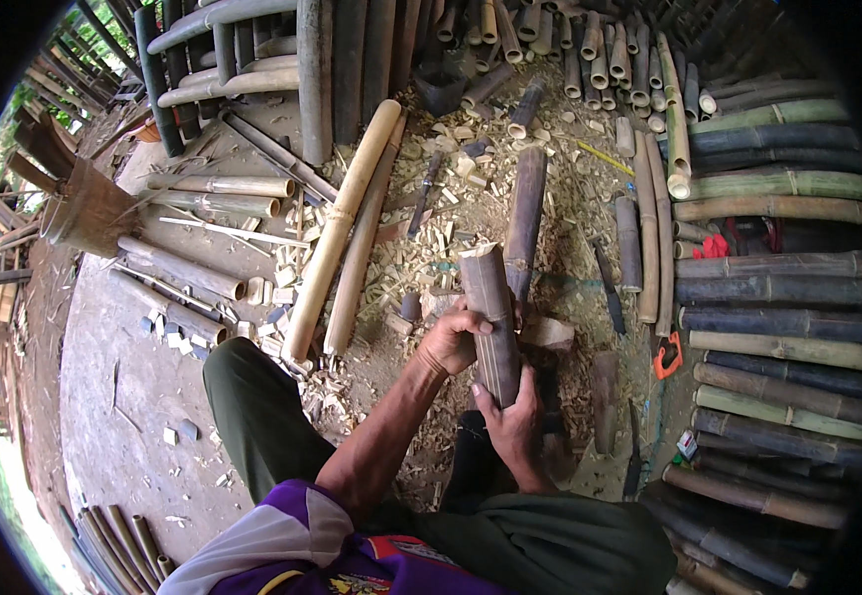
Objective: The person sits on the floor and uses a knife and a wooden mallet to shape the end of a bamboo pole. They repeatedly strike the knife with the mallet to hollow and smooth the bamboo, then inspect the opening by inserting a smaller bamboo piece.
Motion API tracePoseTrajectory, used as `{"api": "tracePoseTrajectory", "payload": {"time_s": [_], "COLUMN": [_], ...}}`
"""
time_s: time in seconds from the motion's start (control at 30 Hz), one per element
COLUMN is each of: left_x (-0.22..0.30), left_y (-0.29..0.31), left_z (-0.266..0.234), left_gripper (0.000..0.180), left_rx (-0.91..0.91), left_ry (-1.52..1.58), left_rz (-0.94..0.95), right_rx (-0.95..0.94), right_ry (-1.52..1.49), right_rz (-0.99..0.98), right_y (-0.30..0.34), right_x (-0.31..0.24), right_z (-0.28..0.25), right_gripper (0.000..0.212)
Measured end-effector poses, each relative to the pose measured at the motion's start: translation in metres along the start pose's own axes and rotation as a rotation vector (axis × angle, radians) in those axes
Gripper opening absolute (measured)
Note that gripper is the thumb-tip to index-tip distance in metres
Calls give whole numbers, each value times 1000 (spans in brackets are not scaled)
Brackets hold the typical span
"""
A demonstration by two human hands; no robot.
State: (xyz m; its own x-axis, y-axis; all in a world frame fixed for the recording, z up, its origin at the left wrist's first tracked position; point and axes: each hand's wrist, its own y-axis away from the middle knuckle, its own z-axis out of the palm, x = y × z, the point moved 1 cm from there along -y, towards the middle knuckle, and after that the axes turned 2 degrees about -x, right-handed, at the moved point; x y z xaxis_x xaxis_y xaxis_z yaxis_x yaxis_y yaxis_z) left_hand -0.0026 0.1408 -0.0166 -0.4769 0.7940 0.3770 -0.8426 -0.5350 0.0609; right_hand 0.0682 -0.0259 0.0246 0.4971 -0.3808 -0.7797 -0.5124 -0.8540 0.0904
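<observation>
A short, dark brown bamboo piece [493, 322] stands tilted in front of me, its pale cut end at the top. My left hand [451, 339] is closed round its left side near the middle, thumb across the front. My right hand [515, 426] grips its lower end, thumb on the left and fingers on the right. Pale lengthwise streaks show on its lower half. Just beyond it, a longer dark bamboo length [527, 203] points away from me. A pale wooden block [550, 334] lies to the right of the held piece, partly hidden.
Wood chips [391, 263] litter the ground ahead. Two long bamboo poles [347, 223] lie to the left. Long dark blades [609, 288] rest at the right, near an orange handle [667, 357]. Stacked bamboo poles [773, 291] line the right side; cut bamboo tubes [610, 64] stand at the back.
</observation>
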Motion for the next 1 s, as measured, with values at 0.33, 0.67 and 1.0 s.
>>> {"api": "tracePoseTrajectory", "payload": {"time_s": [0.33, 0.67, 1.0], "left_x": [43, 46, 33], "left_y": [-61, -70, -75], "left_z": [87, 77, 75], "left_gripper": [79, 72, 71], "left_rx": [-463, -551, -491], "left_ry": [-1127, -1186, -1099], "left_rz": [-119, -137, -244], "right_rx": [-522, -482, -56], "right_ry": [-277, -83, 19], "right_rz": [-97, -194, -234], "right_y": [-110, -130, -174], "right_x": [71, 73, -8], "right_z": [-59, -46, -148], "right_gripper": [55, 72, 44]}}
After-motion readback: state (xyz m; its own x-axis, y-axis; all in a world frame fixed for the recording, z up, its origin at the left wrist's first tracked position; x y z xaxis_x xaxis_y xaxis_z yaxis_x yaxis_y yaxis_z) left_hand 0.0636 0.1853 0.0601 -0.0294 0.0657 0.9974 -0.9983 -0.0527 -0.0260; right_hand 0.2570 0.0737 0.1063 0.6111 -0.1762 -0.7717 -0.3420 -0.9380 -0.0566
